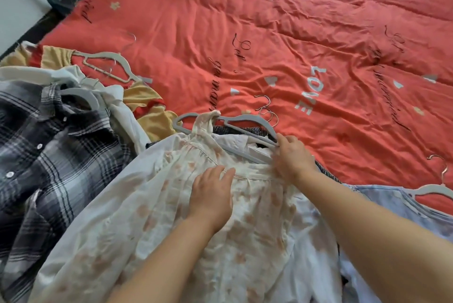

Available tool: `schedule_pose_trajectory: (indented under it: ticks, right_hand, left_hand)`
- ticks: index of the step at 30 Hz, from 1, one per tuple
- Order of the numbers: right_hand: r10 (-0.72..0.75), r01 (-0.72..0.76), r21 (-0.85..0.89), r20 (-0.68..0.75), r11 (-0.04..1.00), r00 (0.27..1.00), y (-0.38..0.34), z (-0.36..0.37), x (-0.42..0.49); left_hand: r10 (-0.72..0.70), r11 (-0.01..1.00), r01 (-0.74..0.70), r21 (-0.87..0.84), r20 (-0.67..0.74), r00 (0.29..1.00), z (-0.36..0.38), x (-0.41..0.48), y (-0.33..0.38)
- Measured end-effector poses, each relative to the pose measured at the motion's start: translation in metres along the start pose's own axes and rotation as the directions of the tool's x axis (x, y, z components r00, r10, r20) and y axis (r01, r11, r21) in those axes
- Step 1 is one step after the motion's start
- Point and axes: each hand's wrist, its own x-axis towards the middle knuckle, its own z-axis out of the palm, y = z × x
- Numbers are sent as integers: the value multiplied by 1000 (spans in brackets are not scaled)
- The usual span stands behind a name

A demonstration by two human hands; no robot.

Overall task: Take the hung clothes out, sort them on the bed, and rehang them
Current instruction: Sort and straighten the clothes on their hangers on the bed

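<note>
A cream floral dress (pixel 152 204) lies on top of a pile of clothes at the near edge of the bed, one strap still looped over a grey hanger (pixel 235 122). My left hand (pixel 212 194) rests flat on the dress's neckline with straight fingers. My right hand (pixel 291 155) grips the right end of the grey hanger and the fabric under it. Several metal hooks (pixel 266 111) of stacked hangers stick out above. A white garment and a dark one lie beneath the dress.
A black-and-white plaid shirt (pixel 41 150) on a hanger lies at the left, with a yellow-and-red garment (pixel 147 104) and a bare grey hanger (pixel 107 64) behind it. A light blue garment (pixel 392 202) on a hanger lies at the right. The red quilt (pixel 294 33) covers the bed.
</note>
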Motion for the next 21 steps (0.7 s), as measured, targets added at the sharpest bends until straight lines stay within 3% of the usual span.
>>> schedule_pose_trajectory:
  ticks: [8,12,16,21]
  right_hand:
    - [59,-52,59,-115,997,992,6,16,29]
    - [-25,69,129,-317,989,948,5,0,14]
    - [-155,263,148,-508,953,848,-5,-33,-18]
    - [-225,404,158,-626,901,747,-20,-80,-76]
  left_hand:
    - [-43,999,43,4,-69,997,10,9,-9]
    - [-27,1000,26,-5,-118,993,-5,5,-1]
    - [18,1000,-22,-18,-224,974,-42,-6,7]
    - [93,996,-87,35,-451,888,-104,-31,14]
